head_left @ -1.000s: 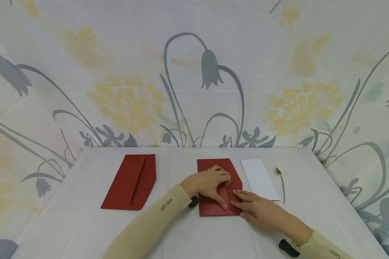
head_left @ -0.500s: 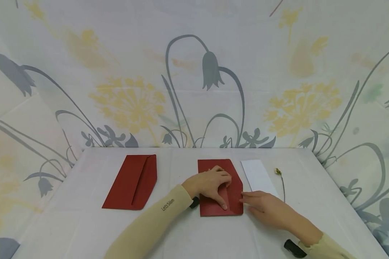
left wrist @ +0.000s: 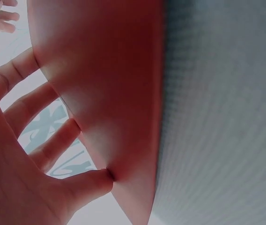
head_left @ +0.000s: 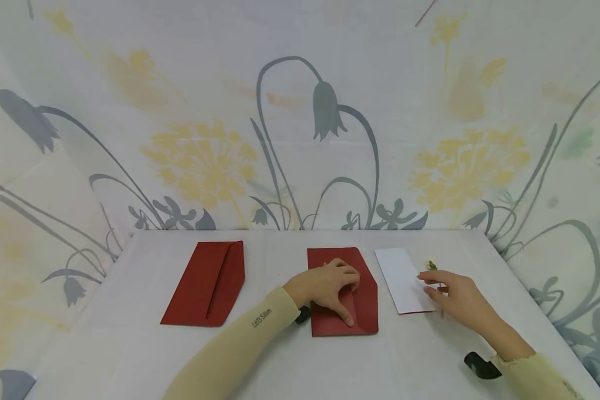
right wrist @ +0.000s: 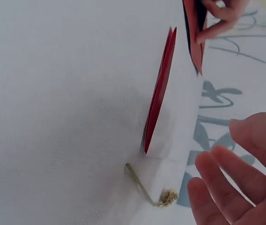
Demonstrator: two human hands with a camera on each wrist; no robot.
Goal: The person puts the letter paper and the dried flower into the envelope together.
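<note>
In the head view, my left hand lies over a red envelope whose flap points right. The left wrist view shows its spread fingertips pressing on the red paper. To the right, my right hand hovers, fingers loosely bent and holding nothing. It is at the right edge of a white card with a red lower edge. Beneath it lies a dried flower, its stem mostly covered; the right wrist view shows the flower head and stem.
A second red envelope lies on the left of the white-covered table, its flap toward the right. A floral-printed cloth rises behind and at the sides. A black wrist device sits below my right wrist.
My right hand has left the envelope's flap edge and moved right to the white card and dried flower. The left hand stays in place on the envelope.
</note>
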